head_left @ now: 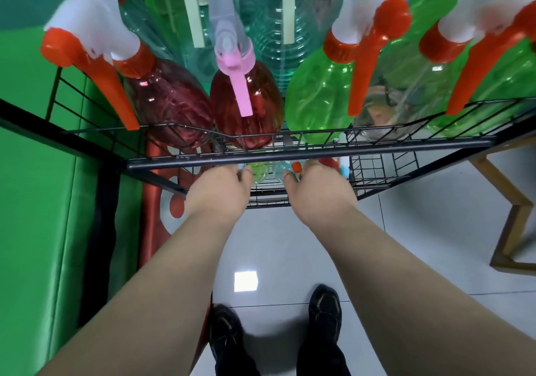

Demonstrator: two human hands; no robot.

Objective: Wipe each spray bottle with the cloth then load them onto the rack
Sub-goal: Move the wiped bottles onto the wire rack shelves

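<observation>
Bare forearms stretch down to the black wire rack [290, 155], with the left hand [219, 191] and right hand [319, 192] side by side at its lower shelf. Their fingers are hidden under the front bar, so I cannot tell whether they grip anything. Between the thumbs lie a small green bottle [259, 170] and a clear orange-capped bottle [285, 169]; on the upper shelf stand a pink-triggered red spray bottle [246, 105] and a green spray bottle [319, 100]

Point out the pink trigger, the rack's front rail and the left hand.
Pink trigger [241, 94]: head view, middle of its lever.
Front rail [290, 154]: head view, middle of the black bar.
Left hand [219, 191]: head view, back of the hand.
</observation>
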